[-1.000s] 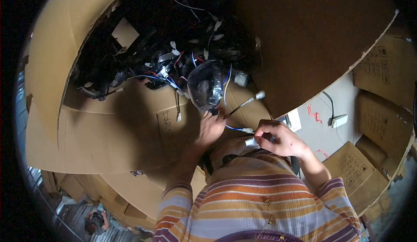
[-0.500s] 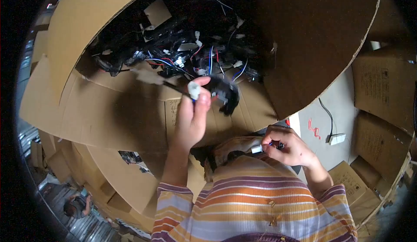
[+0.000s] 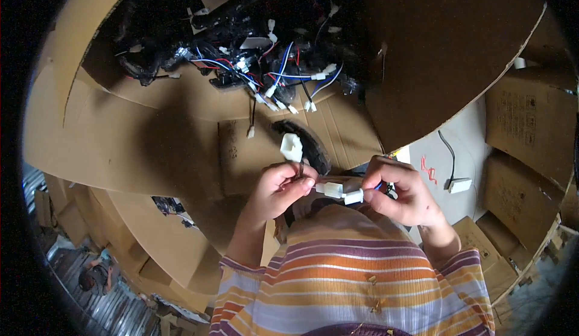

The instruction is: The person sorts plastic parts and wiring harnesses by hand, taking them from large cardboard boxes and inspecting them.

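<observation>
My left hand (image 3: 280, 192) is closed, thumb and fingers pinching thin dark wiring. A large white plug connector (image 3: 291, 147) stands up above those fingers, and a smaller white connector (image 3: 330, 189) sticks out to their right. My right hand (image 3: 403, 194) pinches another white connector (image 3: 353, 197), with a bit of blue wire showing at the fingers. These two smaller connectors meet or nearly meet end to end; I cannot tell whether they are joined. Just beyond my left hand is a black curved part (image 3: 309, 149), its lower end hidden behind the hands.
A big cardboard box (image 3: 434, 52) opens in front, holding several black parts (image 3: 232, 79) with coloured wires and white connectors. On the grey surface at right lies a white connector block (image 3: 460, 185) with a black cable. Cartons (image 3: 528, 116) stand far right. Another person (image 3: 95, 275) is at lower left.
My left hand has come down and right, bringing its connectors close to the one in my right hand. The black curved part has swung lower. My right hand has barely moved.
</observation>
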The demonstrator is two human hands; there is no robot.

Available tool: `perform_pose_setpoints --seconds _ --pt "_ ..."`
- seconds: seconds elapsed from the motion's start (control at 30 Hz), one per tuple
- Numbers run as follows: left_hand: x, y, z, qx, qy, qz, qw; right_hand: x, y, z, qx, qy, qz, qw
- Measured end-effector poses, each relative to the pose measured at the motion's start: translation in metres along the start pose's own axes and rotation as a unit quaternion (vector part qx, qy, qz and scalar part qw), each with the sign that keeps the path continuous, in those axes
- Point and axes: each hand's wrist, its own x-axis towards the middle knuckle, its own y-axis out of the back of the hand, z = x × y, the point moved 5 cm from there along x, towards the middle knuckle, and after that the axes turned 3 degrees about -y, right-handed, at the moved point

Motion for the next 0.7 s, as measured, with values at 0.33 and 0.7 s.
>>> perform_pose_setpoints --seconds 0.33,0.7 --pt "0.004 -0.005 -0.009 -0.009 -0.007 -0.032 0.999 0.002 0.003 0.007 0.003 -0.028 0.025 0.999" --pt "0.007 -0.003 -0.010 0.038 -0.057 -0.074 0.995 -0.002 0.003 0.015 -0.010 -0.060 0.015 0.998"
